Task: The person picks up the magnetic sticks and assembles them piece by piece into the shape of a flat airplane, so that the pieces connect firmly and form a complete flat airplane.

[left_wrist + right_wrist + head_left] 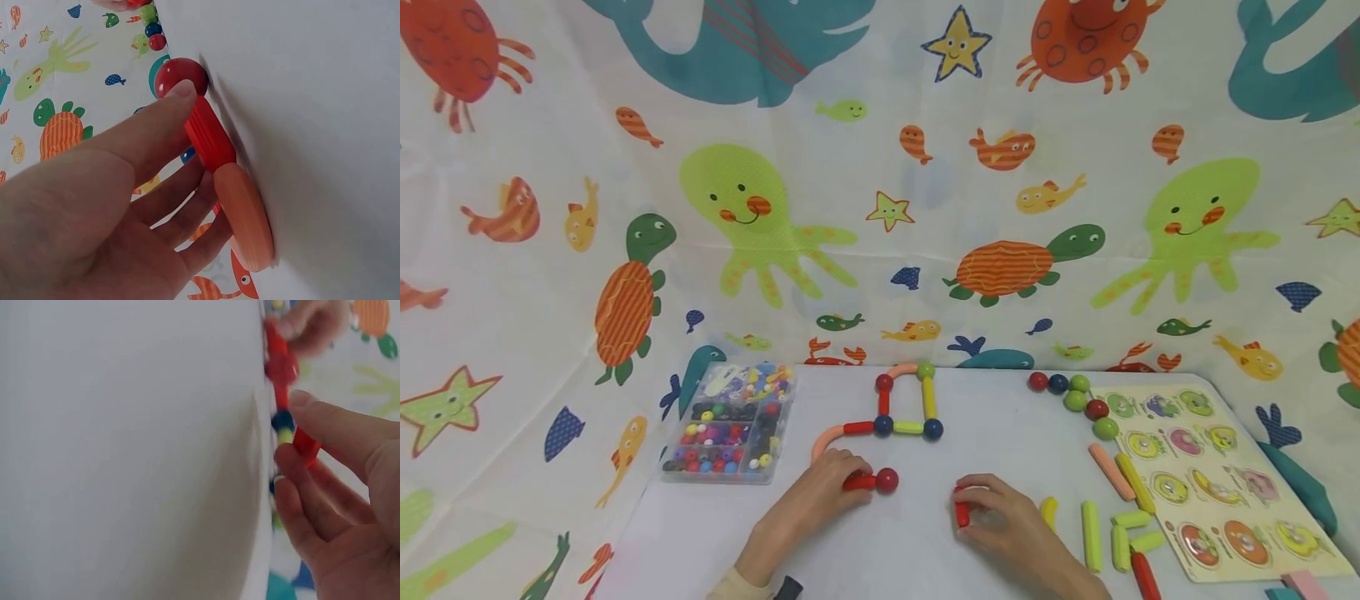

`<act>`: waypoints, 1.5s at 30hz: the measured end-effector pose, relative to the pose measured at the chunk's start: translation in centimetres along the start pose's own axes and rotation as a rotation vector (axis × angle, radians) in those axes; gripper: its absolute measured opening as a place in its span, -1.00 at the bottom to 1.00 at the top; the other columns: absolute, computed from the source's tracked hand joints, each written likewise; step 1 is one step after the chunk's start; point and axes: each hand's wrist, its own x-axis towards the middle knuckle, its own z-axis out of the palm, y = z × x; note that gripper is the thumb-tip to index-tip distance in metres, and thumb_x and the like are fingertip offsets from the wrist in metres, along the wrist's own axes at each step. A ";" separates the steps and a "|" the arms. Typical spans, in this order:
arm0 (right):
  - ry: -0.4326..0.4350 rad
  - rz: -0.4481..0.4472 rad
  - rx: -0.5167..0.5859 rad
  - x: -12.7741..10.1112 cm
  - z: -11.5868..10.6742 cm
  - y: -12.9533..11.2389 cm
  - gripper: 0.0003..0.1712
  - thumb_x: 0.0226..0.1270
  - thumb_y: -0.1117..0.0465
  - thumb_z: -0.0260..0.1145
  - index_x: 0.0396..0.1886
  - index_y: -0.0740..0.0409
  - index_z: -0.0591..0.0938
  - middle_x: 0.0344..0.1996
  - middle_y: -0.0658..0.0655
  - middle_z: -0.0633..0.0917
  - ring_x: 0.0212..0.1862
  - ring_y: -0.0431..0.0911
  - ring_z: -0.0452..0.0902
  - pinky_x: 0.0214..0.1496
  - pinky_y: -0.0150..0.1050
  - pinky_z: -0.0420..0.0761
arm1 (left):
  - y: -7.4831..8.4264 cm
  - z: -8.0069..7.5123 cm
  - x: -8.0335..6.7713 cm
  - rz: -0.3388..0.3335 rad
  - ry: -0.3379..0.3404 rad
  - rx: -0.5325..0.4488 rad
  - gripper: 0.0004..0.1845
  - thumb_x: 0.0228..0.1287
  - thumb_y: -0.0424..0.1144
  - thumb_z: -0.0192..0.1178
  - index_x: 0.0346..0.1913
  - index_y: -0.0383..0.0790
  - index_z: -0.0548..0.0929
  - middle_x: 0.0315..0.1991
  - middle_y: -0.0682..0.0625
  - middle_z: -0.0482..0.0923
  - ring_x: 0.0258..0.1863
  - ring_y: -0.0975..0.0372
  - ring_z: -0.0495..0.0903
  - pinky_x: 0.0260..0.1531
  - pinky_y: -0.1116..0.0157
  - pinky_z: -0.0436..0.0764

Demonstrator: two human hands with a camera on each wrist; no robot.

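My left hand (822, 493) holds a short red stick (211, 134) with a dark red ball (887, 480) on its far end. In the left wrist view the thumb lies by the ball, and a salmon curved piece (245, 215) adjoins the stick's near end. My right hand (1000, 515) pinches another short red stick (962, 508) between thumb and fingers, a little to the right of that ball. Behind both hands lies a joined figure of sticks and balls, with a blue ball (883, 426), a yellow stick (930, 398) and a green ball (927, 371).
A clear compartment box of beads (730, 425) stands at the back left. On the right are loose balls (1097, 409), several yellow-green sticks (1092, 536), a salmon stick (1111, 471) and a board with fruit and vegetable pictures (1217, 487). A printed cloth hangs behind the white table (985, 408).
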 end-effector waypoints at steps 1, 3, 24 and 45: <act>-0.030 -0.014 0.010 0.3 0.6 -0.5 -0.56 0.24 0.00 0.50 0.14 -0.27 0.68 0.17 -0.18 0.59 0.07 -0.28 0.54 0.14 -0.37 0.62 | 0.0 0.0 0.0 0.005 0.002 -0.002 -0.62 0.20 -0.07 0.47 0.06 -0.05 0.72 -0.17 0.17 0.61 -0.14 0.32 0.45 -0.08 0.31 0.60; -0.076 -0.046 0.034 1.0 1.8 -1.4 -0.55 0.27 -0.02 0.48 0.16 -0.28 0.67 0.18 -0.17 0.58 0.11 -0.26 0.53 0.17 -0.35 0.61 | -0.1 0.1 0.1 0.011 0.007 -0.002 -0.63 0.22 -0.06 0.45 0.06 -0.04 0.72 -0.16 0.17 0.61 -0.14 0.33 0.45 -0.07 0.31 0.60; -0.134 -0.015 0.118 4.6 5.9 -4.6 -0.57 0.23 0.02 0.52 0.12 -0.27 0.70 -0.05 -0.21 0.55 0.00 -0.29 0.50 0.09 -0.42 0.61 | -0.6 0.6 0.1 0.115 0.083 0.038 -0.72 0.25 -0.14 0.43 -0.01 -0.07 0.72 -0.22 0.19 0.61 -0.16 0.35 0.45 -0.07 0.32 0.58; -0.185 -0.063 0.165 4.5 5.7 -4.5 -0.65 0.33 0.05 0.44 0.10 -0.20 0.70 -0.01 -0.22 0.64 0.01 -0.32 0.56 0.18 -0.36 0.60 | -0.3 0.9 0.2 0.114 0.068 -0.010 -0.67 0.29 -0.08 0.38 0.11 0.07 0.70 -0.26 0.26 0.54 -0.18 0.38 0.40 -0.16 0.41 0.51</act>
